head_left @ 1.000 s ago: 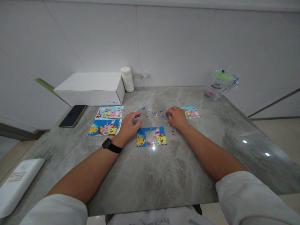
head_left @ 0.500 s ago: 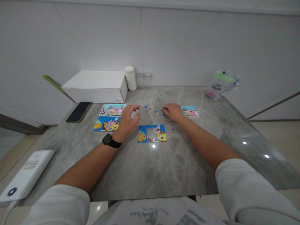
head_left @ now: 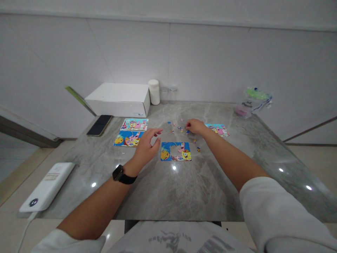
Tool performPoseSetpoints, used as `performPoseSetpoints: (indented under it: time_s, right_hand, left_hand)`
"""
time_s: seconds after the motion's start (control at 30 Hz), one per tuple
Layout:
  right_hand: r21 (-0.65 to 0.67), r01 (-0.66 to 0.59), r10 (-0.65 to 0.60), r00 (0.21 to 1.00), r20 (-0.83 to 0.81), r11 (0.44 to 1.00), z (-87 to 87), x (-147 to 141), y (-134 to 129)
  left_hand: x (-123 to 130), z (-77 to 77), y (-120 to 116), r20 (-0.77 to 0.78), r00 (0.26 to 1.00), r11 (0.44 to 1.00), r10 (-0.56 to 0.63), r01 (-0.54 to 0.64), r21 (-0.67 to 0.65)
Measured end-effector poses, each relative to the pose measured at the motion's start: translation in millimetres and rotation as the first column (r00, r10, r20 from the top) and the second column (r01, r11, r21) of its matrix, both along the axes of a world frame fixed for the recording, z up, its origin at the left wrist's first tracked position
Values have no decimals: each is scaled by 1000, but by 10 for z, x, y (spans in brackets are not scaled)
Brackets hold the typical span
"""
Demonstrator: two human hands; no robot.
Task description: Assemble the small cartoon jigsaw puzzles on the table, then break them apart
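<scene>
A partly assembled jigsaw (head_left: 165,155) with a gap in its middle lies on the grey table. My left hand (head_left: 147,144), a black watch at its wrist, hovers left of it with thumb and fingers apart and nothing between them. Several loose puzzle pieces (head_left: 181,130) are scattered behind the jigsaw. At their right edge my right hand (head_left: 194,126) has its fingers closed in a pinch; whatever they hold is hidden. A blue picture card (head_left: 126,138) and a lighter one (head_left: 134,124) lie left, and another card (head_left: 218,129) is partly behind my right forearm.
A white box (head_left: 118,100), a white bottle (head_left: 154,92) and two clear glasses (head_left: 169,95) stand at the back. A phone (head_left: 100,125) and a white power bank (head_left: 48,186) with a cable lie left. A plastic bag (head_left: 252,102) sits at the back right.
The view has shifted, so the table items appear further right. My left hand has drawn back slightly from beside the cards toward the near edge. My right hand stays by the loose pieces, its fingers more closed.
</scene>
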State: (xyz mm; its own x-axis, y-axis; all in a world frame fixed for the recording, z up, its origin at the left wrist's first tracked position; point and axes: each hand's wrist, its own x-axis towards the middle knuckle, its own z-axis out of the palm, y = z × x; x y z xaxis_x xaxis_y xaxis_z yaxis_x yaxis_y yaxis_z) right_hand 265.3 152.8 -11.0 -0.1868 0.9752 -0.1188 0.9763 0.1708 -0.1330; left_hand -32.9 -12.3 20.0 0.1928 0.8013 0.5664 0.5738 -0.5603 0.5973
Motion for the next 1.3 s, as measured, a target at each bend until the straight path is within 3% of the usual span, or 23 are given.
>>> performPoseSetpoints:
  time_s: [0.13,0.27,0.43,0.63,0.77,0.93,1.07,1.3]
  right_hand:
    - [29,47,-46,999,-9,998,60,105,27]
    - [14,82,-83,996,28,996,96,117,-8]
    - [-54,85,-81,994,75,995,90,-32,-11]
    - [-109,80,-69,993,96,991,110,-111,71]
    - [-37,58,-55,996,70,998,126,-72,36]
    - [105,-76,91,985,-144,992,129,-38,-96]
    - [171,-178,232,895,-382,969,123,-156,-367]
    - [143,-239,276,745,-607,960,33,-431,-1012]
  left_hand:
    - [-39,-70,-29,106,993,998,60,-59,-16]
    - [-102,-236,-20,188,976,993,113,-104,-56]
    - [-144,-392,7,160,981,991,113,-100,-91]
    - [-168,-401,5,125,987,991,98,-86,-99]
    - [-172,-380,1,90,994,994,67,-59,-92]
    - [-153,-413,-14,18,1000,991,8,-5,-131]
    - [-118,-489,-35,-68,992,979,-110,97,-177]
    - [-71,-489,-94,-229,955,972,-186,145,-185]
